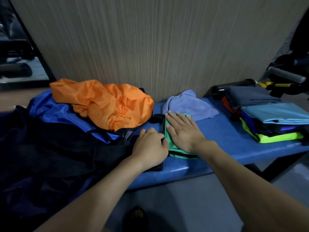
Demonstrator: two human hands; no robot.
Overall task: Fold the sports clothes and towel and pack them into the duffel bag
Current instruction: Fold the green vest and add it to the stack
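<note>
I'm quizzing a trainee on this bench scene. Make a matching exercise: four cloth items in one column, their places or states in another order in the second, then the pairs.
Items
1. Small green garment with black trim
2. Crumpled orange shiny garment
3. Light purple towel
4. Stack of folded clothes, light blue on top

Places or states
A. Bunched loosely against the wooden wall
B. Heaped on the blue fabric at the left
C. Pressed flat under the right hand, its edge held by the left hand
D. At the bench's right end

Pairs: 1-C, 2-B, 3-A, 4-D
</note>
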